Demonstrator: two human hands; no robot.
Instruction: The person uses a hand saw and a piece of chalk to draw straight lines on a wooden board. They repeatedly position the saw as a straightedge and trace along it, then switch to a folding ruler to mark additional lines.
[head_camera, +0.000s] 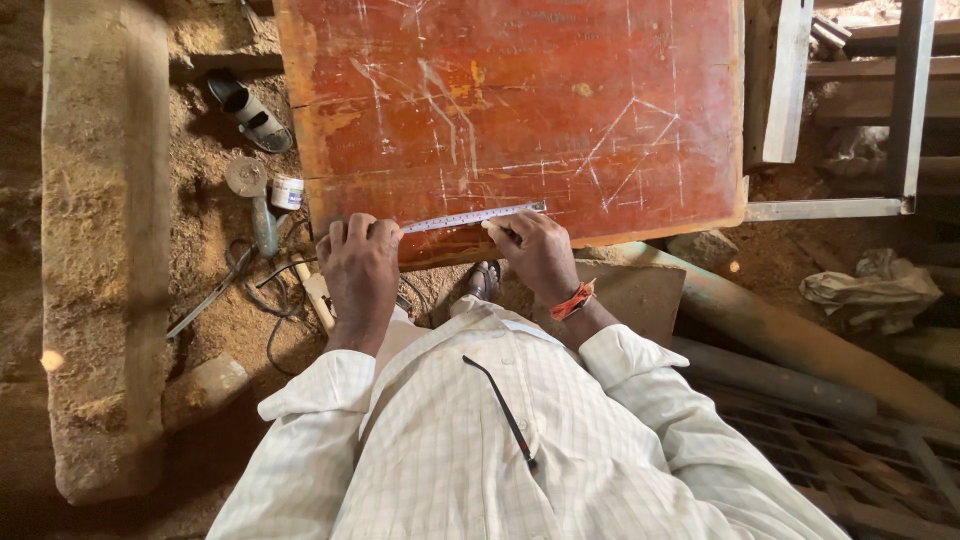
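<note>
you are pinching the tape measure (470, 217) flat on the red board (520, 110), left hand (358, 268) and right hand (535, 252) fingers curled; slackening grip risks the tape sliding askew.

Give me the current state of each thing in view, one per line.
Tape measure: extended flat along the board's near edge.
Red board: lying flat, scratched with pale marking lines.
Left hand: pressing the tape's near end down.
Right hand: on the board beside the tape, gripping something thin, possibly a pencil.
Sandal: lying on the sawdust, unworn.
Small white container: upright on the ground.
</note>
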